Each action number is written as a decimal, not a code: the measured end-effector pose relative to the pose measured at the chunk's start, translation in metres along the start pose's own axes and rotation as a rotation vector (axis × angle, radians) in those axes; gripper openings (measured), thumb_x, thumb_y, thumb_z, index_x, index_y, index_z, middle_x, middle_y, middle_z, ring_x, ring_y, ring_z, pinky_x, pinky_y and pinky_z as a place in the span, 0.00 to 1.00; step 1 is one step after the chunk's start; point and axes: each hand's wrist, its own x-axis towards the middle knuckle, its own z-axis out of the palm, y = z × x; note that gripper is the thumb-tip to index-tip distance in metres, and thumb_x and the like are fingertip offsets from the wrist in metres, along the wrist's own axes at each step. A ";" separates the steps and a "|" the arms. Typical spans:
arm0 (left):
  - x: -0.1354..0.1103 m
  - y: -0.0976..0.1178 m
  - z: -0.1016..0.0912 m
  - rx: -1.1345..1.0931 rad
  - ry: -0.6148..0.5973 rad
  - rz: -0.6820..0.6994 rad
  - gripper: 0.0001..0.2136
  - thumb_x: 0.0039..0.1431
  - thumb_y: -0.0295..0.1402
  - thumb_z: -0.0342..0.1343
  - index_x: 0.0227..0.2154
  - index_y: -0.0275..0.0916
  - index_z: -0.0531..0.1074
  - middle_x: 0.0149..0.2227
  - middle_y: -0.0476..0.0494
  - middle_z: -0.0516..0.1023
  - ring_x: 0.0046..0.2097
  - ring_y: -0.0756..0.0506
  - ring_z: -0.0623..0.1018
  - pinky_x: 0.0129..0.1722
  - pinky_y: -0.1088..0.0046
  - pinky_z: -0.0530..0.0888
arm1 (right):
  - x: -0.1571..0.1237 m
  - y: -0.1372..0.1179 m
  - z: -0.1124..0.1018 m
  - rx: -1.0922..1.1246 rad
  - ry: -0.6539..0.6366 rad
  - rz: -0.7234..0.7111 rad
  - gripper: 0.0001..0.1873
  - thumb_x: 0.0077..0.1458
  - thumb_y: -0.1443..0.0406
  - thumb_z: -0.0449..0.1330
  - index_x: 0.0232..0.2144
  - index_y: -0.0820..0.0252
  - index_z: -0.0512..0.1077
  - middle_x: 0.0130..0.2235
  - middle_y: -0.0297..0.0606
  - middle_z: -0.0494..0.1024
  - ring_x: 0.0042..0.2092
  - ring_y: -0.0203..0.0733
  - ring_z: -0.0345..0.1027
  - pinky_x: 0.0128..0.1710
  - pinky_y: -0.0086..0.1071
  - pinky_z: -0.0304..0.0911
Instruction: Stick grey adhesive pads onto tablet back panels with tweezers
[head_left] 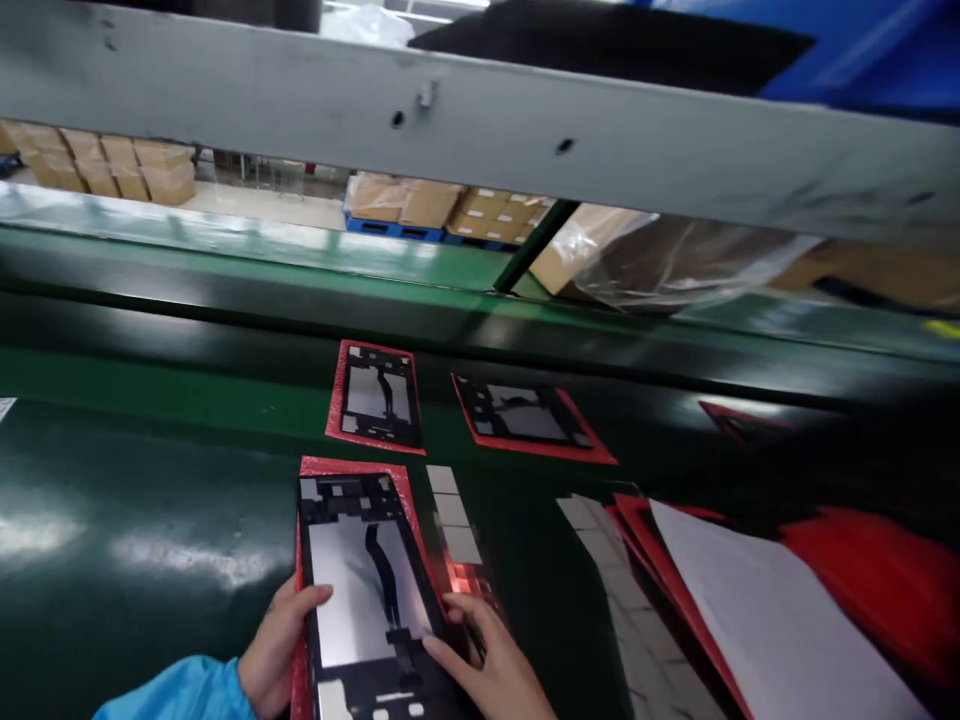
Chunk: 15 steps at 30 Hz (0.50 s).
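Two hands, the left hand (285, 645) and the right hand (491, 660), touch one of three black panels (375, 400) on the green bench (135, 480), with a fourth red-edged panel (742, 420) dim farther right, two strips of white squares (454, 515), and one white sheet (772, 620).

Light spilling down from above, white glare smearing across the green conveyor belt (150, 535), pale sheen lifting off the black-and-silver panel (360, 590), grey crossbeam (480, 120) blurring close to the lens, plastic wrap (675, 265) glinting, shadow deepening toward the right, frame edges stretching slightly
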 end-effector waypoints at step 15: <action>-0.018 -0.017 0.002 -0.069 -0.023 -0.029 0.25 0.48 0.39 0.65 0.49 0.40 0.68 0.43 0.41 0.81 0.51 0.33 0.76 0.48 0.56 0.76 | -0.019 0.008 0.007 0.431 -0.359 0.338 0.17 0.29 0.45 0.64 0.11 0.43 0.64 0.12 0.23 0.46 0.12 0.28 0.35 0.15 0.20 0.30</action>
